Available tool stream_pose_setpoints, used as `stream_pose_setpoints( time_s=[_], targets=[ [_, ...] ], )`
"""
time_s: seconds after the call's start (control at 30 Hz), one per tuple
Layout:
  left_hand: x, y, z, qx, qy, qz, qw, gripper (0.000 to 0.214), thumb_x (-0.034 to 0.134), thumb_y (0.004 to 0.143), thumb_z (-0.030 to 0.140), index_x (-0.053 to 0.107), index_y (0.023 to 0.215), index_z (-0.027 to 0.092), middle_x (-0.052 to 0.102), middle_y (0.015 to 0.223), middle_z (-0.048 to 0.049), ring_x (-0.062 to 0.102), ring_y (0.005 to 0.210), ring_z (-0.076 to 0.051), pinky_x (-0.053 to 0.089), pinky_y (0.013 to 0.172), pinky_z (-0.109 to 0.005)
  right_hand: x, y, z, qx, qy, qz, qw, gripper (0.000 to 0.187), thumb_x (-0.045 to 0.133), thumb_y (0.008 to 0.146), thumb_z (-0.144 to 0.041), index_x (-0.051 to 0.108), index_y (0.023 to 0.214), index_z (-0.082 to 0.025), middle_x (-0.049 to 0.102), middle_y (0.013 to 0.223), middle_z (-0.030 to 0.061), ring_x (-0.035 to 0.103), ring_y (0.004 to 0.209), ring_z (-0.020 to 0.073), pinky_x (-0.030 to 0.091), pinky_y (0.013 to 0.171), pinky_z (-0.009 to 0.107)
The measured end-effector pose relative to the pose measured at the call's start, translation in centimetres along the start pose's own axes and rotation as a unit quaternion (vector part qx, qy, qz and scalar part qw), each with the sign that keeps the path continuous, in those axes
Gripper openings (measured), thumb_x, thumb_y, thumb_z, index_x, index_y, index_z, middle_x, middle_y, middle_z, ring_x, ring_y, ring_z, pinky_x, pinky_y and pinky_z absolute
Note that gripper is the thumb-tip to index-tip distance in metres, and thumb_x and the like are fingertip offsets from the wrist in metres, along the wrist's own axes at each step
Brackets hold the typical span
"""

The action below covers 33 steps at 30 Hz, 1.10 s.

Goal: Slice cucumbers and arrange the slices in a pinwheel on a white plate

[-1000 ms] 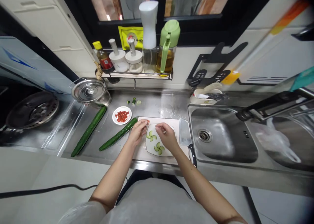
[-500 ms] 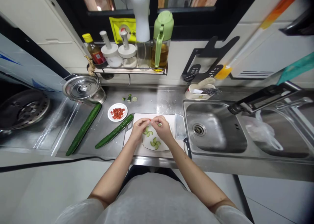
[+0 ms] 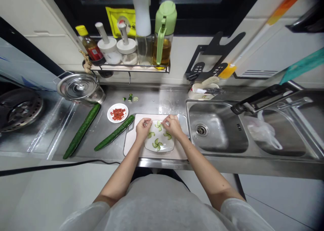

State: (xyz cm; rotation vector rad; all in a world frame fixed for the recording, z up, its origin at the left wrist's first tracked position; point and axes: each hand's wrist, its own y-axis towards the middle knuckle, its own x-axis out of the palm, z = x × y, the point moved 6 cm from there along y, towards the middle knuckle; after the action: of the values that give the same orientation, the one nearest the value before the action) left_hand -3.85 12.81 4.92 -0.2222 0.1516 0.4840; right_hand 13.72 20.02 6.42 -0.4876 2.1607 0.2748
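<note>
A white plate with cucumber slices arranged in pinwheel clusters lies on a pale cutting board. At the plate's upper left, my left hand is closed, with thumb and fingertips together. Over the plate's upper right, my right hand pinches something too small to make out, beside the topmost cucumber cluster. A knife lies at the board's right side, partly covered by my right hand and forearm. Left of the board are a small white dish of red pieces and a whole cucumber.
Another whole cucumber lies farther left, near a lidded steel pot. Cucumber offcuts sit behind the dish. A double sink is at the right. Above the counter, a shelf carries jars and bottles.
My hands, together over the plate before, have moved apart, left hand to the left and right hand to the right. More of the cucumber clusters shows between them. The view has shifted slightly.
</note>
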Motion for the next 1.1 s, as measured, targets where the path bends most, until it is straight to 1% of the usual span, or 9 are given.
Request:
stream_pose_setpoints(
  time_s=[0.07, 0.17, 0.23, 0.3, 0.5, 0.7, 0.83, 1.1],
  targets=[
    [0.5, 0.0, -0.4, 0.013, 0.098, -0.006, 0.995, 0.019, 0.064, 0.074, 0.034, 0.067, 0.089, 0.021, 0.059, 0.077, 0.0012, 0.045, 0.057, -0.008, 0.037, 0.061, -0.022, 1.1, -0.3, 0.2, 0.001, -0.042, -0.023, 0.999, 0.016, 0.054, 0.084, -0.027, 0.066, 0.077, -0.020, 0.057, 0.094, 0.0065, 0.043, 0.093, 0.0215, 0.035, 0.082, 0.032],
    [1.3, 0.0, -0.4, 0.036, 0.220, -0.014, 0.975, 0.015, 0.062, 0.077, 0.030, 0.067, 0.089, 0.023, 0.060, 0.084, -0.0011, 0.054, 0.073, -0.013, 0.039, 0.071, -0.025, 2.2, -0.5, 0.4, 0.000, -0.080, -0.039, 0.996, 0.019, 0.052, 0.087, -0.029, 0.067, 0.081, -0.020, 0.056, 0.098, 0.0077, 0.041, 0.095, 0.0224, 0.033, 0.082, 0.034],
    [1.7, 0.2, -0.3, 0.038, 0.268, -0.028, 0.962, 0.014, 0.060, 0.079, 0.030, 0.066, 0.091, 0.024, 0.061, 0.088, -0.0023, 0.056, 0.082, -0.016, 0.039, 0.075, -0.026, 2.5, -0.4, 0.5, -0.004, -0.091, -0.043, 0.995, 0.019, 0.051, 0.088, -0.029, 0.067, 0.082, -0.020, 0.056, 0.099, 0.0078, 0.040, 0.096, 0.0224, 0.032, 0.083, 0.034],
    [2.1, 0.4, -0.3, 0.035, 0.301, -0.039, 0.952, 0.014, 0.060, 0.080, 0.030, 0.066, 0.092, 0.024, 0.061, 0.092, -0.0026, 0.057, 0.086, -0.016, 0.039, 0.075, -0.026, 2.5, -0.2, 0.5, -0.010, -0.094, -0.042, 0.995, 0.019, 0.051, 0.088, -0.028, 0.067, 0.082, -0.019, 0.056, 0.099, 0.0076, 0.040, 0.097, 0.0223, 0.032, 0.083, 0.034],
    [3.1, 1.0, -0.3, 0.046, 0.357, -0.060, 0.931, 0.015, 0.061, 0.081, 0.035, 0.064, 0.092, 0.026, 0.060, 0.095, -0.0020, 0.056, 0.088, -0.017, 0.037, 0.073, -0.027, 3.1, 0.1, 0.4, -0.021, -0.103, -0.054, 0.993, 0.021, 0.049, 0.089, -0.029, 0.067, 0.084, -0.019, 0.055, 0.100, 0.0079, 0.039, 0.098, 0.0222, 0.030, 0.085, 0.034],
    [4.3, 1.4, -0.7, 0.041, 0.396, -0.091, 0.913, 0.017, 0.063, 0.080, 0.036, 0.064, 0.094, 0.026, 0.058, 0.099, -0.0035, 0.054, 0.093, -0.019, 0.037, 0.078, -0.029, 3.6, 0.2, 0.4, -0.025, -0.112, -0.061, 0.992, 0.022, 0.048, 0.090, -0.028, 0.068, 0.085, -0.018, 0.055, 0.103, 0.0089, 0.039, 0.098, 0.0225, 0.031, 0.083, 0.034],
    [4.7, 1.4, -0.9, 0.042, 0.426, -0.098, 0.899, 0.018, 0.063, 0.080, 0.037, 0.064, 0.094, 0.026, 0.058, 0.100, -0.0037, 0.054, 0.096, -0.020, 0.037, 0.080, -0.031, 3.7, 0.2, 0.4, -0.025, -0.122, -0.067, 0.990, 0.022, 0.049, 0.090, -0.028, 0.068, 0.084, -0.018, 0.055, 0.103, 0.0094, 0.038, 0.099, 0.0229, 0.031, 0.083, 0.034],
    [5.0, 1.5, -1.4, 0.054, 0.440, -0.094, 0.891, 0.017, 0.063, 0.080, 0.037, 0.064, 0.094, 0.027, 0.058, 0.101, -0.0039, 0.054, 0.098, -0.021, 0.036, 0.081, -0.032, 4.0, 0.4, 0.8, -0.024, -0.134, -0.077, 0.988, 0.021, 0.051, 0.089, -0.029, 0.068, 0.085, -0.019, 0.054, 0.104, 0.0098, 0.038, 0.100, 0.0235, 0.031, 0.082, 0.034]
  ],
)
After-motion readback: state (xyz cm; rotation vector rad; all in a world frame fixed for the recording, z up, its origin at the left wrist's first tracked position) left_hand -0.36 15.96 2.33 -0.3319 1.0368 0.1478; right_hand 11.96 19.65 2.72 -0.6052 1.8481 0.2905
